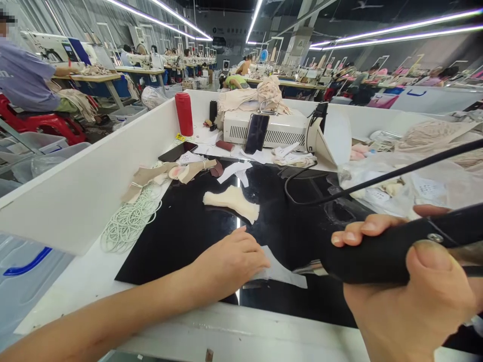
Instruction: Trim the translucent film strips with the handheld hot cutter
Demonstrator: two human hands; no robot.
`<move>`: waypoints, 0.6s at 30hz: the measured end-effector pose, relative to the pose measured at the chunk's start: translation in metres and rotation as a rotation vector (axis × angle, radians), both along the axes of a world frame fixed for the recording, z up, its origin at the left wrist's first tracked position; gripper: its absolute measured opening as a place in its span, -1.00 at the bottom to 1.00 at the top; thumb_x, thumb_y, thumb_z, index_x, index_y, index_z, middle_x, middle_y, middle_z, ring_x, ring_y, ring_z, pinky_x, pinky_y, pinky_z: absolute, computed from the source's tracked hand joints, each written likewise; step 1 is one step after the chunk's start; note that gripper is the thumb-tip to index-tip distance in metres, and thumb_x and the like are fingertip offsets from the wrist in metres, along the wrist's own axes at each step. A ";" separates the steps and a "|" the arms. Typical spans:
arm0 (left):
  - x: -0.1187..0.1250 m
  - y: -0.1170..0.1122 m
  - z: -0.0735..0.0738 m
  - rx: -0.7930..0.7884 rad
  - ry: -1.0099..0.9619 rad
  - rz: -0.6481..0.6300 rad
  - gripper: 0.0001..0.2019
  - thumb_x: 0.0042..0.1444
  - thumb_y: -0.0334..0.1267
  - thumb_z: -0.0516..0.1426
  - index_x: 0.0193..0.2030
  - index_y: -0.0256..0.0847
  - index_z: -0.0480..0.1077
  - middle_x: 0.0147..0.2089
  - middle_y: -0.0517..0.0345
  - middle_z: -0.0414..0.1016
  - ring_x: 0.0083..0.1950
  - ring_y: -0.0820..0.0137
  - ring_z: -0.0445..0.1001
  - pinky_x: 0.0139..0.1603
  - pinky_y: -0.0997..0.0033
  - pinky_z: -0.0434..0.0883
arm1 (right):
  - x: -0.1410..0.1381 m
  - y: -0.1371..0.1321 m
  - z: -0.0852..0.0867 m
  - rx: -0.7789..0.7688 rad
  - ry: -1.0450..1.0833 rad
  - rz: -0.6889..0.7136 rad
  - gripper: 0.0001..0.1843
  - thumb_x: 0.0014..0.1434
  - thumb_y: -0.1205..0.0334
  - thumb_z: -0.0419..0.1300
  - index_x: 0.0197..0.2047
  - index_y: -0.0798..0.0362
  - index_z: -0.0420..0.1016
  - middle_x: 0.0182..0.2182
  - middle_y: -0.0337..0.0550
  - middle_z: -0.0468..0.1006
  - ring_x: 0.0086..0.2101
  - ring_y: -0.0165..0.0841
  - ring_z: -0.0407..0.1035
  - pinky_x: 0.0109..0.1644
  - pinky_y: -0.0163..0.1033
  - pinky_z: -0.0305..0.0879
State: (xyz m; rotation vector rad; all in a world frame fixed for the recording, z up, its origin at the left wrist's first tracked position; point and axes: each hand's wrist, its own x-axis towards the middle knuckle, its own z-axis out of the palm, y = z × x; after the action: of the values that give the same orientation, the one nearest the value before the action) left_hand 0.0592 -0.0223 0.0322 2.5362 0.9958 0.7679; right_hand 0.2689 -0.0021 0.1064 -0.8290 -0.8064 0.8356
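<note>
My right hand (411,296) is wrapped round the black handle of a corded tool (381,254), held low at the right over the black mat (181,226). Its black cord (400,173) runs up and to the right. My left hand (232,261) lies on the mat with fingers curled down onto a pale translucent sheet (281,274). A cream fabric piece (234,201) rests on the mat beyond my left hand, apart from both hands.
A coil of white elastic cord (130,221) lies at the mat's left edge, below beige fabric pieces (169,173). Behind stand a red bottle (184,113), a white machine box (279,128) with a phone (256,133) leaning on it, and a plastic bag (396,181). White partition walls (94,176) enclose the table. A seated person (26,80) works at far left.
</note>
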 end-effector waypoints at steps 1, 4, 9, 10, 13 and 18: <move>0.000 0.002 0.000 -0.007 -0.002 0.007 -0.80 0.53 -0.39 0.09 -0.02 -0.24 0.58 -0.03 0.07 0.65 0.06 0.34 0.58 0.51 0.17 0.31 | -0.004 -0.001 0.001 0.020 0.007 0.019 -0.49 -0.22 0.15 0.59 -0.15 -0.19 0.58 -0.49 -0.40 0.52 -0.51 -0.31 0.33 -0.46 -0.18 0.46; -0.001 0.006 0.001 -0.085 -0.022 0.006 -0.91 0.46 -0.38 0.21 0.01 -0.23 0.57 0.03 0.05 0.66 0.14 0.30 0.56 0.37 0.26 0.41 | -0.019 -0.001 -0.001 0.088 -0.008 0.087 -0.53 -0.13 0.10 0.57 -0.13 -0.16 0.57 -0.49 -0.39 0.53 -0.54 -0.32 0.37 -0.50 -0.18 0.46; -0.002 0.007 0.002 -0.189 -0.026 -0.024 -0.82 0.34 -0.40 0.34 0.04 -0.19 0.55 0.15 0.09 0.66 0.25 0.24 0.51 0.37 0.24 0.38 | -0.036 0.002 -0.009 0.138 -0.034 0.188 -0.55 0.02 0.10 0.55 -0.05 -0.13 0.52 -0.44 -0.37 0.56 -0.50 -0.34 0.43 -0.44 -0.22 0.48; -0.002 0.006 0.002 -0.198 -0.020 -0.030 -0.81 0.34 -0.38 0.35 0.05 -0.19 0.55 0.17 0.08 0.65 0.26 0.23 0.51 0.38 0.21 0.36 | -0.037 0.002 -0.010 0.146 -0.036 0.197 -0.54 0.03 0.09 0.55 -0.04 -0.12 0.52 -0.44 -0.36 0.56 -0.50 -0.34 0.44 -0.43 -0.22 0.49; -0.003 0.005 0.002 -0.214 -0.003 -0.028 -0.75 0.34 -0.34 0.36 0.11 -0.19 0.53 0.21 0.05 0.64 0.29 0.20 0.51 0.44 0.13 0.28 | -0.036 0.002 -0.012 0.153 -0.040 0.205 -0.54 0.04 0.09 0.55 -0.04 -0.13 0.52 -0.43 -0.37 0.57 -0.50 -0.35 0.44 -0.42 -0.22 0.50; -0.004 0.006 0.000 -0.227 -0.008 -0.023 -0.73 0.35 -0.29 0.36 0.14 -0.18 0.52 0.26 0.02 0.61 0.33 0.18 0.50 0.48 0.10 0.23 | -0.030 -0.005 -0.012 0.106 -0.004 0.196 -0.47 -0.07 0.04 0.60 -0.07 -0.12 0.53 -0.46 -0.38 0.57 -0.52 -0.35 0.43 -0.43 -0.21 0.51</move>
State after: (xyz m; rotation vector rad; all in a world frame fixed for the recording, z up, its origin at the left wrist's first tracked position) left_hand 0.0556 -0.0167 0.0327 2.3439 0.9894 0.6198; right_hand 0.2385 -0.0069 0.0942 -0.6648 -0.9378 0.9560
